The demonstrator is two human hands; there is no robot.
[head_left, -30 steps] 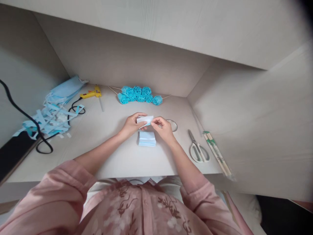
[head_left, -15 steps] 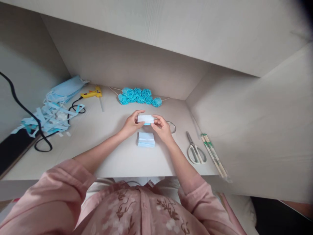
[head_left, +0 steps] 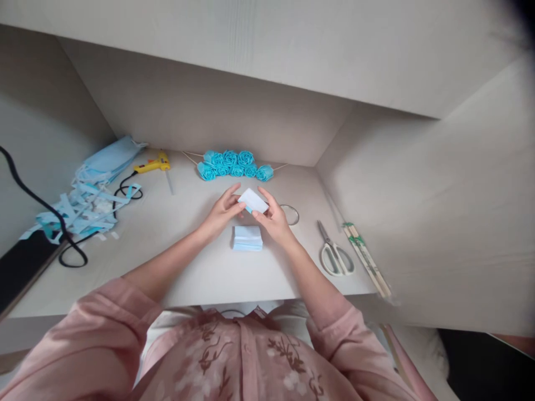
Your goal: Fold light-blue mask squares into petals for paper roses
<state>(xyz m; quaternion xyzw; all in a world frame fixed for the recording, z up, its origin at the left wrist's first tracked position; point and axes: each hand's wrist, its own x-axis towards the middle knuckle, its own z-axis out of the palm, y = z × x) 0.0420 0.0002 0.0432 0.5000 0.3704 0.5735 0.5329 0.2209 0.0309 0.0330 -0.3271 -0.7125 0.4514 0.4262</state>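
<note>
White-blue folded piece (head_left: pixel 253 200) pinched between left hand (head_left: pixel 221 211) and right hand (head_left: pixel 272 218), fingers closed on both ends; long axis tilted left-right; held just above cut stack (head_left: pixel 248 238) on desk (head_left: pixel 188 262).

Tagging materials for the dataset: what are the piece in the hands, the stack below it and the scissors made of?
Held piece: looks like thin matte nonwoven mask fabric, white face, blue edge; uncertain. Stack: same light-blue sheets, layered edges. Scissors: shiny metal blades, white handles, probably plastic.

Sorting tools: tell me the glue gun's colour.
Yellow glue gun, with a black cord; head view.
</note>
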